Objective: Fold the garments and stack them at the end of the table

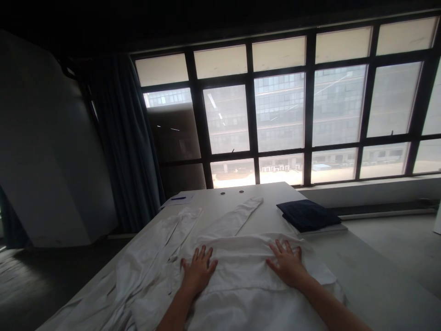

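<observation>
A white garment (244, 276), which looks like a long-sleeved shirt or coat, lies spread over the white table. One of its sleeves (234, 218) stretches away toward the far end. My left hand (199, 270) rests flat on the garment's left side with its fingers spread. On the right side of the same cloth, my right hand (286, 263) also lies flat, fingers apart. Neither hand grips anything. More white cloth (144, 262) lies crumpled along the table's left side, close to my left hand.
A folded dark navy cloth (308, 214) sits at the table's right edge, on something white. At the far left corner are a paper (184, 198) and a dark pen (178, 198). Two round holes mark the far tabletop (268, 193). Beyond are windows and a blue curtain (124, 151).
</observation>
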Demonstrator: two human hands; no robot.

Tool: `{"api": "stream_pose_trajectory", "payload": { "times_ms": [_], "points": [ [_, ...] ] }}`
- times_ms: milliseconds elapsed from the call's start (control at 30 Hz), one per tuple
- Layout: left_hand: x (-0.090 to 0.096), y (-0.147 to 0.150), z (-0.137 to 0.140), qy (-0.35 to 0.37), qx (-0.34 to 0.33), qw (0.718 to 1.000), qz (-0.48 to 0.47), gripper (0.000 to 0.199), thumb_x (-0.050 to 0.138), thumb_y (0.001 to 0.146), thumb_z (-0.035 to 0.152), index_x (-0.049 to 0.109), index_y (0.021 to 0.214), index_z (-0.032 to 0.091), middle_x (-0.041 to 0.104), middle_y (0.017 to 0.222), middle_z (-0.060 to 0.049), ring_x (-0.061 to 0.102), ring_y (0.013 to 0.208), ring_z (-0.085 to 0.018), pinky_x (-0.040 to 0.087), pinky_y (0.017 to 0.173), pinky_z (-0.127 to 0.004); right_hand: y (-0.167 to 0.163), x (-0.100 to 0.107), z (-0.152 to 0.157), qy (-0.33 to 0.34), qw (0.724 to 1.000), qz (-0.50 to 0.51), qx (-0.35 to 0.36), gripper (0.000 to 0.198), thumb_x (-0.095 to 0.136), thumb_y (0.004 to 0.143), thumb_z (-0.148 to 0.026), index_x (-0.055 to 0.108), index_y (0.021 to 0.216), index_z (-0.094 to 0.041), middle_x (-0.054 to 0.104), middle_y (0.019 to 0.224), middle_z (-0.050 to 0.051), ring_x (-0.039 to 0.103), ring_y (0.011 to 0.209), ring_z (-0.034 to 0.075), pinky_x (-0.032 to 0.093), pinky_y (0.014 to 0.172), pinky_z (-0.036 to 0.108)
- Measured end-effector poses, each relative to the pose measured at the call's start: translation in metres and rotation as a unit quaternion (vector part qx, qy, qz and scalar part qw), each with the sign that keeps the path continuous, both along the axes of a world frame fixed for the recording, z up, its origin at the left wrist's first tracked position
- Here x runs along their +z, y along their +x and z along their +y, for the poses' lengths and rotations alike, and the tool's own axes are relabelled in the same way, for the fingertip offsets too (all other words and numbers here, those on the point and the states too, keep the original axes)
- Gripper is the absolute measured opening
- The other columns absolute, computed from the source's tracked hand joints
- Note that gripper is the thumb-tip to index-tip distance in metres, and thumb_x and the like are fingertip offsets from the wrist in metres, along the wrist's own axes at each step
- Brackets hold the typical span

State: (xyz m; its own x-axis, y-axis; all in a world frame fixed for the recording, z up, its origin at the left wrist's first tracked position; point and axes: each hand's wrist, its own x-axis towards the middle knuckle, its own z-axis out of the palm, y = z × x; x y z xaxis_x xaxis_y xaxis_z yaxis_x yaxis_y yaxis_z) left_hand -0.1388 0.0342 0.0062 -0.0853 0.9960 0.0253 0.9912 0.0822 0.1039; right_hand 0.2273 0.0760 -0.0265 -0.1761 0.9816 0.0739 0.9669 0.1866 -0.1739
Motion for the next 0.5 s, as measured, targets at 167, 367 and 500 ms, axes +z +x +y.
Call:
{"api": "stream_pose_trajectory", "payload": {
  "times_ms": [167,367,500],
  "points": [
    [0.000,0.000,-0.001,0.001,0.001,1.000,-0.002,0.064,0.028,0.096,0.061,0.033,0.154,0.033,0.021,0.165,-0.005,0.014,0.151,-0.037,0.008,0.106,-0.080,-0.001,0.001,-0.001,-0.006,1.000,-0.005,-0.002,0.073,0.031,0.091,-0.071,0.034,0.153,-0.033,0.024,0.164,0.008,0.013,0.150,0.041,0.003,0.108,0.077],
    [0.014,0.009,-0.008,0.032,0.053,0.997,0.053,0.067,0.038,0.094,0.061,0.037,0.153,0.029,0.018,0.165,-0.012,0.011,0.151,-0.039,0.008,0.111,-0.073,0.002,0.004,0.001,-0.021,1.000,-0.005,0.000,0.075,0.029,0.091,-0.072,0.032,0.154,-0.032,0.022,0.164,0.006,0.012,0.150,0.040,0.004,0.109,0.076],
    [0.054,0.027,-0.026,0.038,0.053,0.993,0.095,0.068,0.048,0.091,0.045,0.036,0.154,0.022,0.027,0.162,-0.017,0.022,0.148,-0.038,0.020,0.112,-0.066,0.005,0.007,0.004,-0.033,0.999,-0.001,0.003,0.077,0.028,0.090,-0.074,0.031,0.155,-0.033,0.021,0.165,0.003,0.012,0.150,0.039,0.004,0.109,0.075]
  ]
}}
